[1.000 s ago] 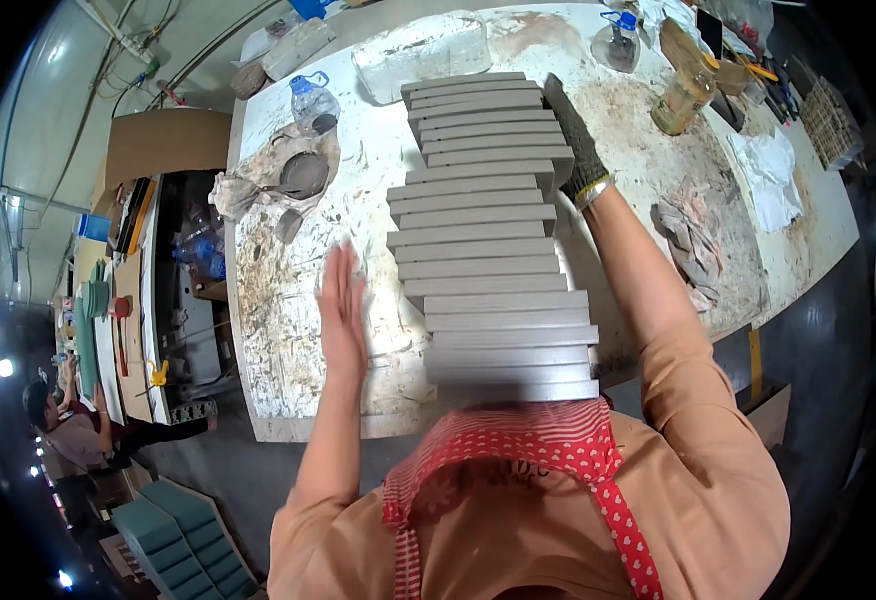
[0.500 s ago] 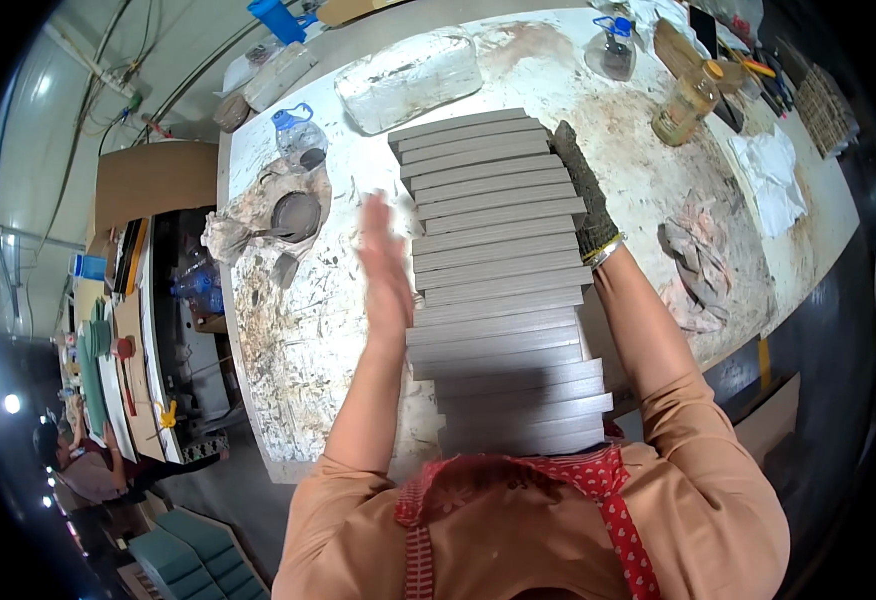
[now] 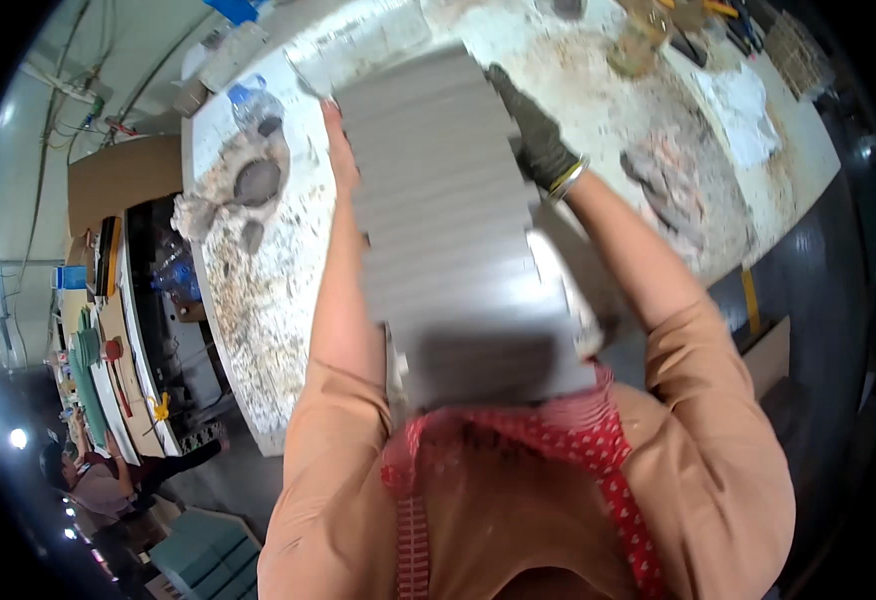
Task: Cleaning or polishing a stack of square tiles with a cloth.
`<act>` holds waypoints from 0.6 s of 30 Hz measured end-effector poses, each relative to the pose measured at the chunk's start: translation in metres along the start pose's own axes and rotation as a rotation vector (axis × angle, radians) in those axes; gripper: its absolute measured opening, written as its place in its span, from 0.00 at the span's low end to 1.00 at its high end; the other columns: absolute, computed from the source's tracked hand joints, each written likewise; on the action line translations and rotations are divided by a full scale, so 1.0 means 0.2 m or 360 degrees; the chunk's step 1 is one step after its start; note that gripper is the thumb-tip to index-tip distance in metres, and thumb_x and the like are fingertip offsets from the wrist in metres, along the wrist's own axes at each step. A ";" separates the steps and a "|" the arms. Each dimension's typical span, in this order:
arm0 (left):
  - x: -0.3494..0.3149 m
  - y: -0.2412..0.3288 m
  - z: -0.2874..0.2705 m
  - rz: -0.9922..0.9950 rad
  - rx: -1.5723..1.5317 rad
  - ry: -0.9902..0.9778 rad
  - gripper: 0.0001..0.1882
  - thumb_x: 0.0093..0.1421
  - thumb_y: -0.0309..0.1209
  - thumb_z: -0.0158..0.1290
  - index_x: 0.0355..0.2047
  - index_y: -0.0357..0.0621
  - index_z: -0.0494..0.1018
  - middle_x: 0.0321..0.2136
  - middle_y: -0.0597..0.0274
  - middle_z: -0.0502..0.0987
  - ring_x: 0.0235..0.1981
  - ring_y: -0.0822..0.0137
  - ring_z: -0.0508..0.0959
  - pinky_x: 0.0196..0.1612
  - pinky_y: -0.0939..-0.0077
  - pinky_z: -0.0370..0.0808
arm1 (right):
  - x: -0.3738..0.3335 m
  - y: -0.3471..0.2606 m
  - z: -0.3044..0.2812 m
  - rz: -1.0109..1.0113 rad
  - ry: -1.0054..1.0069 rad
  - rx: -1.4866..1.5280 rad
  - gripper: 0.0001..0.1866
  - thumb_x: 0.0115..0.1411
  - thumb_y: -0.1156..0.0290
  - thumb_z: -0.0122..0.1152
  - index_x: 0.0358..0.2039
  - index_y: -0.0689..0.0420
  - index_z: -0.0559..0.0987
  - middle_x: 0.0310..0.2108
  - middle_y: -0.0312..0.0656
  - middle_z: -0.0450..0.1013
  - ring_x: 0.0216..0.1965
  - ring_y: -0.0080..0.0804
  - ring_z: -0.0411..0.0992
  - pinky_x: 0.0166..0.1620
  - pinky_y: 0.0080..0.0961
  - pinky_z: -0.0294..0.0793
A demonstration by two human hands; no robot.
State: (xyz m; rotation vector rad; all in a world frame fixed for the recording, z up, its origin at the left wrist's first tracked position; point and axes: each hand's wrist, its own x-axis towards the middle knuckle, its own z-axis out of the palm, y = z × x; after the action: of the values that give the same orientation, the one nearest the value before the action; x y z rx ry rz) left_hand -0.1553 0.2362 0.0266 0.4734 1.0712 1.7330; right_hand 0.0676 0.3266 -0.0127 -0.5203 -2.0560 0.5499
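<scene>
"Left hand (image 3: 339,148) and right hand (image 3: 538,132): apart or together?"
"Apart, clamped on opposite sides of a row of grey slabs (image 3: 438,200), the right one gloved."
"Where's that row?"
"Over the counter (image 3: 253,345), stretching away from the red apron (image 3: 598,440)."
"And farther off?"
"Crumpled cloth (image 3: 663,190) lies rightward; a whitish block (image 3: 358,48) sits by the row's far left corner."

A long row of thin grey slats (image 3: 448,210) is stretching over the pale, stained bench (image 3: 248,340), its far end leaning slightly leftward. The slats are lying crosswise, packed tightly side by side, and their uneven ends are forming small steps along both flanks. Their upper faces are blurring into one smooth band, gleaming whitish toward the near end, where a dark patch is spreading across them.
</scene>
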 end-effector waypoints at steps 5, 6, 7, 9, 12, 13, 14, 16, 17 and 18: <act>0.05 0.01 -0.10 0.0037 -0.0022 -0.0060 0.37 0.64 0.60 0.40 0.57 0.40 0.65 0.52 0.56 0.70 0.50 0.63 0.71 0.51 0.71 0.70 | -0.32 -0.40 -0.51 0.1044 -0.0434 0.0332 0.30 0.59 0.60 0.60 0.59 0.56 0.66 0.53 0.50 0.70 0.55 0.35 0.68 0.56 0.25 0.69; 0.05 0.00 -0.09 0.0024 -0.0032 -0.0082 0.37 0.64 0.60 0.40 0.57 0.40 0.65 0.51 0.56 0.70 0.50 0.63 0.71 0.51 0.71 0.70 | -0.43 -0.53 -0.62 0.1149 -0.0647 0.0162 0.32 0.58 0.57 0.61 0.59 0.57 0.66 0.54 0.50 0.69 0.55 0.33 0.68 0.55 0.23 0.69; 0.06 -0.01 -0.09 0.0026 -0.0043 -0.0096 0.37 0.64 0.60 0.40 0.57 0.40 0.65 0.51 0.56 0.71 0.50 0.63 0.71 0.51 0.71 0.70 | -0.53 -0.65 -0.68 0.1118 -0.0933 0.0160 0.33 0.57 0.57 0.62 0.59 0.59 0.65 0.55 0.49 0.67 0.55 0.33 0.68 0.55 0.24 0.70; 0.05 0.01 -0.13 0.0049 -0.0033 -0.0104 0.37 0.64 0.60 0.40 0.57 0.40 0.65 0.51 0.56 0.71 0.49 0.63 0.72 0.51 0.71 0.70 | -0.71 -0.88 -0.69 0.1027 -0.1131 0.0208 0.36 0.54 0.58 0.66 0.58 0.61 0.65 0.56 0.49 0.65 0.53 0.35 0.69 0.53 0.27 0.71; 0.06 -0.02 -0.14 0.0061 -0.0077 -0.0138 0.37 0.64 0.60 0.41 0.57 0.40 0.65 0.51 0.56 0.71 0.49 0.63 0.72 0.51 0.72 0.70 | -0.91 -1.04 -0.54 0.1047 -0.0734 0.0258 0.38 0.49 0.60 0.72 0.57 0.62 0.66 0.53 0.51 0.66 0.51 0.38 0.70 0.51 0.29 0.72; 0.05 -0.01 -0.18 0.0085 -0.0065 -0.0123 0.37 0.64 0.60 0.41 0.57 0.40 0.65 0.51 0.56 0.71 0.49 0.63 0.72 0.51 0.72 0.70 | -0.89 -1.03 -0.43 0.1062 -0.0444 0.0368 0.39 0.46 0.61 0.74 0.55 0.62 0.67 0.50 0.52 0.67 0.49 0.39 0.70 0.49 0.30 0.72; 0.07 -0.04 -0.20 0.0087 -0.0093 -0.0125 0.37 0.64 0.60 0.41 0.57 0.40 0.65 0.51 0.56 0.71 0.49 0.63 0.72 0.51 0.72 0.70 | -0.79 -1.04 -0.39 0.1105 -0.0551 0.0482 0.43 0.40 0.61 0.78 0.54 0.62 0.66 0.49 0.52 0.69 0.48 0.41 0.71 0.49 0.31 0.72; 0.11 -0.13 -0.16 0.0089 -0.0182 -0.0173 0.37 0.64 0.60 0.41 0.57 0.40 0.65 0.51 0.56 0.71 0.49 0.63 0.72 0.51 0.72 0.70 | -0.87 -1.02 -0.34 0.0999 -0.0558 0.0321 0.43 0.40 0.61 0.78 0.54 0.62 0.66 0.49 0.52 0.69 0.48 0.41 0.71 0.49 0.31 0.72; 0.13 -0.16 -0.17 0.0094 -0.0212 -0.0184 0.37 0.64 0.60 0.41 0.57 0.40 0.65 0.51 0.56 0.71 0.49 0.63 0.72 0.51 0.72 0.70 | -0.91 -1.01 -0.30 0.0962 -0.0568 0.0264 0.43 0.39 0.61 0.78 0.54 0.62 0.66 0.49 0.52 0.69 0.48 0.42 0.71 0.49 0.32 0.72; 0.16 -0.16 -0.19 0.0106 -0.0226 -0.0183 0.37 0.64 0.60 0.41 0.57 0.40 0.65 0.50 0.56 0.71 0.49 0.63 0.72 0.51 0.72 0.70 | -0.94 -1.00 -0.28 0.0928 -0.0574 0.0232 0.43 0.39 0.61 0.78 0.54 0.62 0.66 0.49 0.52 0.69 0.48 0.42 0.71 0.49 0.32 0.72</act>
State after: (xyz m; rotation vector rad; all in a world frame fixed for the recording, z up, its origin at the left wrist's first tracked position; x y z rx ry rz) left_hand -0.1778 0.2510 -0.0248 0.5173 0.8527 1.8035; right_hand 0.1795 0.0704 0.0015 -1.0013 -2.1644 1.2001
